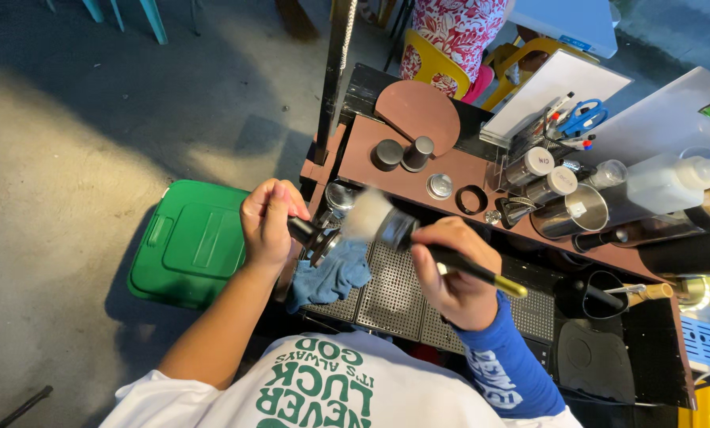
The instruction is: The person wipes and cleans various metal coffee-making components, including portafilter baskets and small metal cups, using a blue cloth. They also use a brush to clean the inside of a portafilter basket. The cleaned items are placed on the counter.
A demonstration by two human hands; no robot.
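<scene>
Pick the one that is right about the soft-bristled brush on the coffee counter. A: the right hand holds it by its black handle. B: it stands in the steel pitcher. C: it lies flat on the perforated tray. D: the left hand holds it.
A: the right hand grips the black handle of the brush, whose pale bristles point toward the portafilter in the left hand.
</scene>
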